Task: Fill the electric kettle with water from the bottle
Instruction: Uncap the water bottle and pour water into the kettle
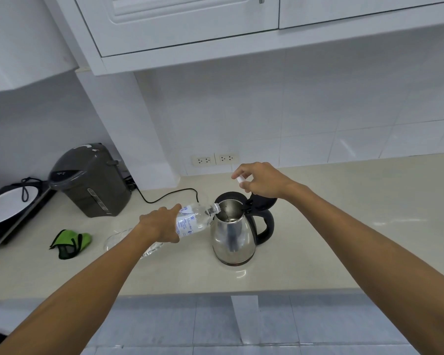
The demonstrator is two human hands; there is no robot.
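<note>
Bottle (194, 221) gripped in left hand (159, 224) fingers, mouth at kettle (235, 231) rim.

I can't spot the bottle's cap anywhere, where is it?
In the head view, the small white cap is pinched in the right hand, held above the kettle's open lid, in front of the wall sockets.

Both forearms are bare up to the frame edge, with no sleeves visible. The left hand (159, 224) and right hand (263, 179) are ungloved.
</note>
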